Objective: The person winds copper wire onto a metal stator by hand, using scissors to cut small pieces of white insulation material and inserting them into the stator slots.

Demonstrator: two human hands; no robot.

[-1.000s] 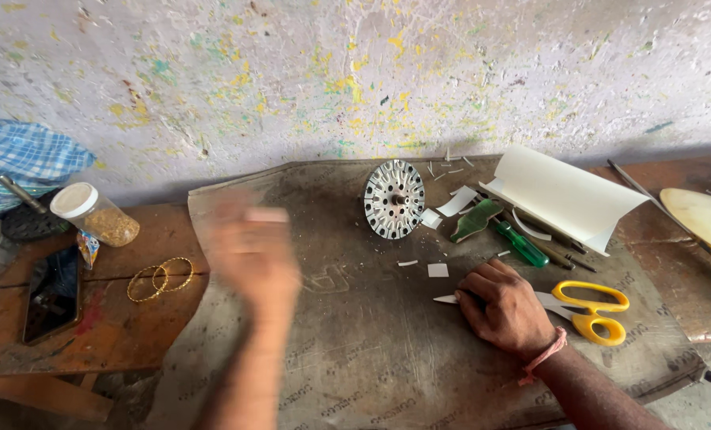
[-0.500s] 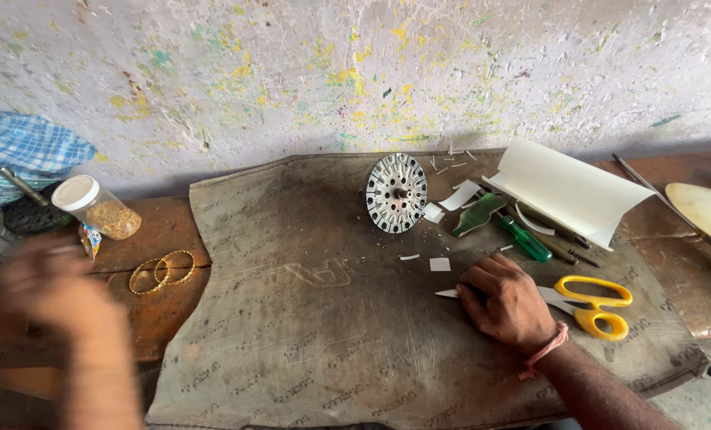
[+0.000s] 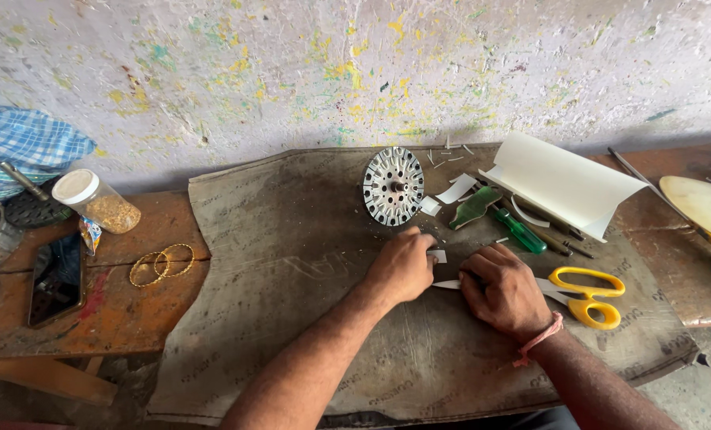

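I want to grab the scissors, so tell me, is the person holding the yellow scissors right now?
No, the yellow-handled scissors lie on the mat beside the right hand, which presses on a white paper strip instead.

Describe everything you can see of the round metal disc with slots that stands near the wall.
The round silver metal disc with slots looks like a motor core: dark slots radiate around its rim, small holes ring a central hub with a short shaft. It stands tilted on edge, face toward the camera, on the brown woven mat, beside white paper scraps. The left hand lies just below it, apart from it.
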